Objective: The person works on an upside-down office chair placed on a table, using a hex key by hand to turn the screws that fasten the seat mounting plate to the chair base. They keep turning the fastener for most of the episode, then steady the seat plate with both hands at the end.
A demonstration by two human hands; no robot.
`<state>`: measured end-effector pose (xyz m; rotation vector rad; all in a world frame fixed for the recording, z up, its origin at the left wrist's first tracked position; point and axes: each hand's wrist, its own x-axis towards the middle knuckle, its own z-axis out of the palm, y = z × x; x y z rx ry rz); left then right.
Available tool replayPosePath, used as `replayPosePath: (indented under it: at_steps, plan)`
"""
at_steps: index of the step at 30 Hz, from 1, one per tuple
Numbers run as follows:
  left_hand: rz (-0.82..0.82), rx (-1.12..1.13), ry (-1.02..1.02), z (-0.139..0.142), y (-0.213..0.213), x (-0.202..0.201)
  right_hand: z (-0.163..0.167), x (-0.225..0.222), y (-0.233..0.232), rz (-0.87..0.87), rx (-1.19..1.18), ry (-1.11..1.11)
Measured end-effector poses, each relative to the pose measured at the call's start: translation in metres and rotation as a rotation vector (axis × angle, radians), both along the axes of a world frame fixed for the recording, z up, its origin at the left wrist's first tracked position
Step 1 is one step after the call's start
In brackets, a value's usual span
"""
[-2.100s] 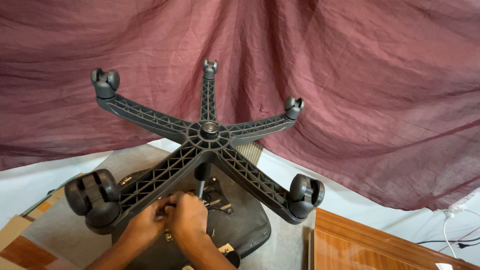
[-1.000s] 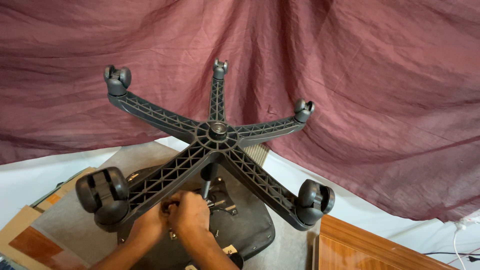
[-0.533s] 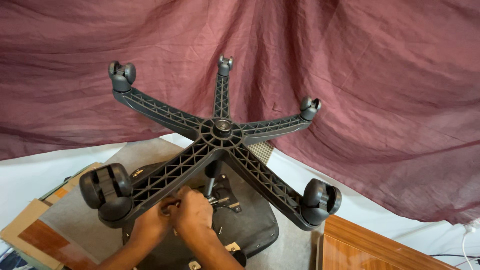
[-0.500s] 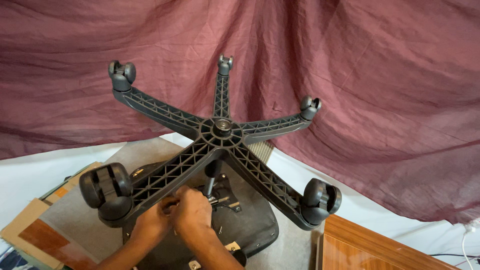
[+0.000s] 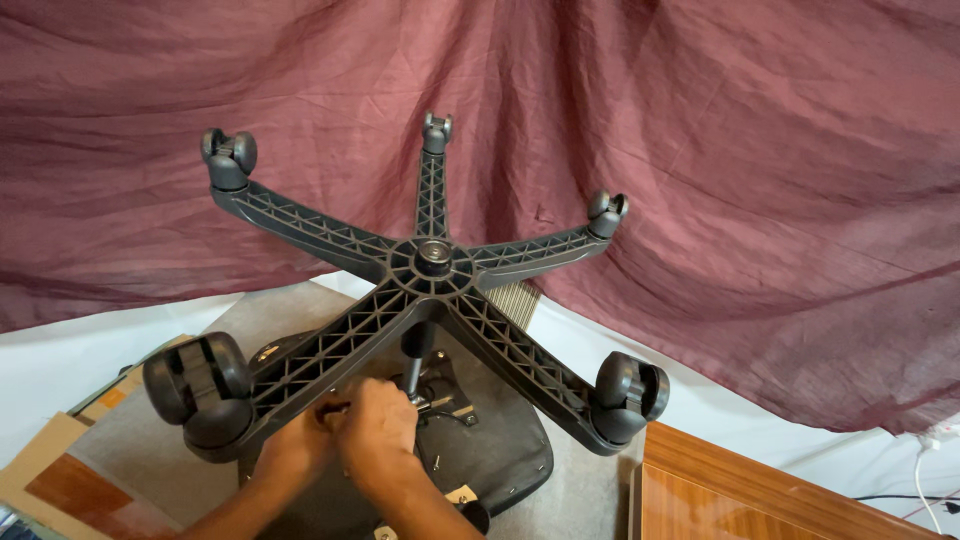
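Note:
An office chair lies upside down, its black five-arm base (image 5: 432, 262) with castors up in the air. The black seat underside (image 5: 495, 450) rests on a grey mat. Both my hands sit close together under the near-left arm of the base, by the metal seat mechanism (image 5: 440, 392) at the foot of the gas column (image 5: 414, 350). My right hand (image 5: 378, 438) is closed around something small at the mechanism; what it grips is hidden. My left hand (image 5: 300, 450) presses beside it, fingers curled around a dark part.
A dark red cloth (image 5: 700, 150) hangs behind as a backdrop. A polished wooden board (image 5: 740, 495) lies at the lower right, flat cardboard and wood pieces (image 5: 60, 470) at the lower left. A white cable (image 5: 925, 480) runs at the far right.
The view has shifted slightly, so the chair base appears a little further right and lower. My hands stay together at the mechanism, with only small finger movements.

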<state>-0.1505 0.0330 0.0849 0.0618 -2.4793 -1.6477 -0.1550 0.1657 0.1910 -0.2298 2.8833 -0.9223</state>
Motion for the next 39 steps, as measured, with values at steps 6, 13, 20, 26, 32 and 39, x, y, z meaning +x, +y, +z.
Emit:
replayPosePath:
  at_steps: [6,13,20,26,32,39]
  plan:
    - [-0.076,0.034,0.003,0.011,0.01,-0.007,0.005,-0.002,0.006,0.01,0.045,0.063]
    - [0.069,-0.169,-0.189,0.02,0.008,0.009,0.01,-0.001,0.011,-0.085,0.151,-0.045]
    - [-0.111,0.151,-0.055,0.02,0.009,0.01,-0.006,0.003,0.015,0.012,-0.007,0.061]
    - [0.067,-0.101,-0.143,0.04,0.017,0.023,0.005,0.006,0.007,0.001,0.159,0.02]
    - [0.036,-0.14,-0.07,0.041,0.011,0.022,-0.001,0.012,0.012,0.076,-0.142,0.177]
    - [0.021,-0.102,0.011,0.029,0.021,0.015,0.009,0.011,0.013,-0.03,0.033,0.032]
